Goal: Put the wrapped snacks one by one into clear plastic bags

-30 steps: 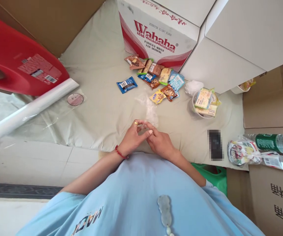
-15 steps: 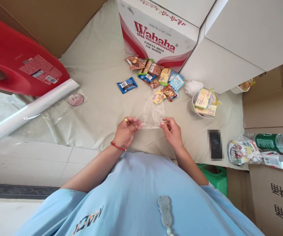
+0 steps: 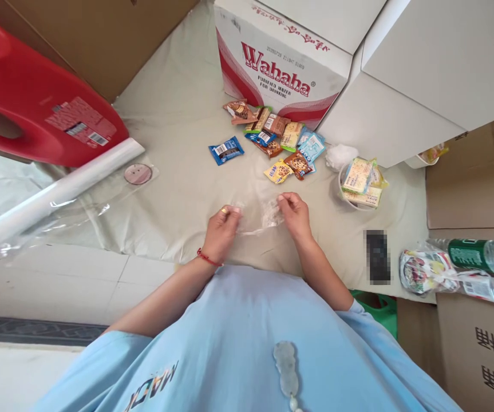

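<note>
A clear plastic bag point(image 3: 255, 220) is stretched between my two hands, low over the cloth. My left hand point(image 3: 223, 228), with a ring and a red bracelet, is closed on one side of it. On the other side, my right hand point(image 3: 295, 214) pinches the bag, which looks bunched near those fingertips. Just beyond lie several small wrapped snacks in a loose pile, among them a yellow packet point(image 3: 277, 171) and a brown packet point(image 3: 299, 164). A blue packet point(image 3: 226, 150) lies apart to the left.
A Wahaba-style water carton printed "Wahaha" point(image 3: 283, 68) stands behind the snacks. At right are a clear tub point(image 3: 344, 194) of snacks, crumpled white plastic point(image 3: 341, 155), a pixelated dark object point(image 3: 378, 257) and bottles point(image 3: 485, 254). A red jug point(image 3: 36, 103) and plastic roll point(image 3: 62, 191) occupy the left.
Both hands have gathered the bag nearer to me, and its far part no longer reaches the snacks. My right hand has risen slightly. The view has shifted a little.
</note>
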`<action>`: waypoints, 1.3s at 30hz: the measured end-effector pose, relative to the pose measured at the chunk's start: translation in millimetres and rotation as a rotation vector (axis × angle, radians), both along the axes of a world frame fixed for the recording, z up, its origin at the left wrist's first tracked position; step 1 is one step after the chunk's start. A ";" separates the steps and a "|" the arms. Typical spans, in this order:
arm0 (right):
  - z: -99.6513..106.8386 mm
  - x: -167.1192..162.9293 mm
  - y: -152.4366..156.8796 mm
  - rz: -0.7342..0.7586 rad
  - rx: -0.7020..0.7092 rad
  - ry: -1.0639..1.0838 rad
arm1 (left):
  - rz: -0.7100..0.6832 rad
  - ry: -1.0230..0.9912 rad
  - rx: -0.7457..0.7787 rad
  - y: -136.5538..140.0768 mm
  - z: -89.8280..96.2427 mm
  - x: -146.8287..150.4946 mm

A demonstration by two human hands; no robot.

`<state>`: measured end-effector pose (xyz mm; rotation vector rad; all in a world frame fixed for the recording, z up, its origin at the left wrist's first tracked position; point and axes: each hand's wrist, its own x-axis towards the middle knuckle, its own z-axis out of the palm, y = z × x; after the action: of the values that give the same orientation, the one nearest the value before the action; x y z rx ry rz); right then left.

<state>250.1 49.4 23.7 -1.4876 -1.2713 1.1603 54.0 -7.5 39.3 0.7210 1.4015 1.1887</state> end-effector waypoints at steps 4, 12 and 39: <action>-3.1 10.7 -6.5 -0.202 -0.150 0.221 | 0.205 -0.012 -0.001 6.1 -4.0 -18.9; -5.1 33.0 -16.2 -0.116 -0.305 0.187 | 0.133 0.287 -0.209 12.7 -15.7 -70.9; 16.7 88.9 -43.5 -0.184 -0.150 -0.267 | -0.593 1.393 0.223 20.8 -31.5 -62.4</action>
<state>339.1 6.0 40.4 -1.8791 -1.2107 0.9768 -8.4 13.3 7.8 2.1851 1.8680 0.2392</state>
